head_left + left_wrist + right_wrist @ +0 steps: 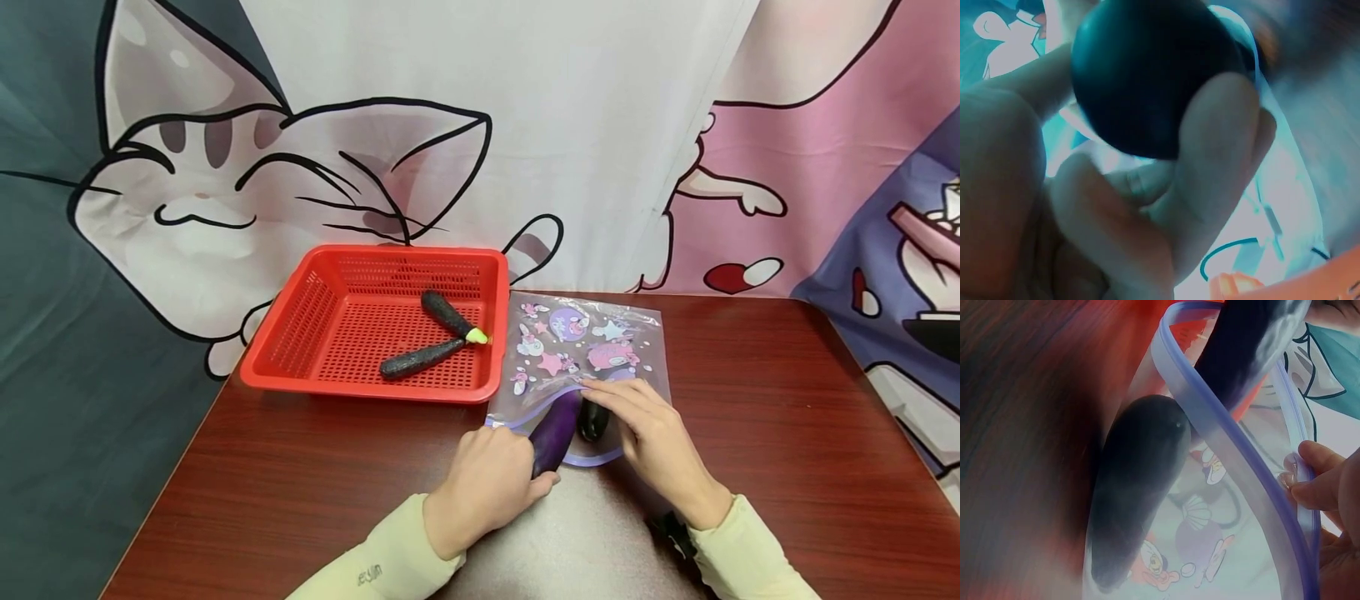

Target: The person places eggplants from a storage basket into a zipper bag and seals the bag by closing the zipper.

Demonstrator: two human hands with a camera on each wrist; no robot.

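My left hand (pixel 491 479) grips a purple eggplant (pixel 557 433) near its lower end, with fingers curled round it in the left wrist view. The eggplant's far end enters the mouth of a clear, cartoon-printed zip bag (pixel 555 363). With thumb and fingers, my right hand (pixel 660 433) pinches the bag's lilac zip edge, and the mouth gapes in the right wrist view. Inside the bag lies a dark, rounded, long vegetable (pixel 1138 481), partly covered by my right hand in the head view.
Left of the bag stands a red perforated basket (pixel 292 379). Two long black-skinned vegetables lie in it, a lower one (pixel 420 360) and an upper one (pixel 442 311), meeting near a pale green tip. A cartoon-printed curtain (pixel 585 150) hangs behind the brown table (pixel 765 400).
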